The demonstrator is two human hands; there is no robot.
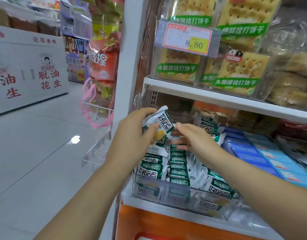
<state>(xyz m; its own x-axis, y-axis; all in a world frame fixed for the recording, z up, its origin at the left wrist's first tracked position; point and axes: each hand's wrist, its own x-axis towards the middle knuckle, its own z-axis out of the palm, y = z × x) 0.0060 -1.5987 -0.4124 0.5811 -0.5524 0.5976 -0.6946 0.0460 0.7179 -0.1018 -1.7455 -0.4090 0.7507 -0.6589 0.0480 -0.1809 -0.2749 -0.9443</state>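
Two hands work over one clear plastic bin [180,196] of green-and-white biscuit packets. From my remote view, the left hand [133,135] grips one packet [162,122], thumb on its face, raised just above the bin's far end. The right hand [196,142], at 3 o'clock of that packet, has its fingers stretched out, tips touching the packet's edge and the stacked packets [178,172] below. Over a dozen labels show there, but they overlap and I cannot count them exactly. At 12 o'clock, at least four soda cracker packs [242,70] stand behind one price tag [189,38] reading 8.80. At 3 o'clock of the bin, blue boxes [249,151] are blurred, their number unclear. At 9 o'clock, one white carton [28,70] is cut off by the frame edge.
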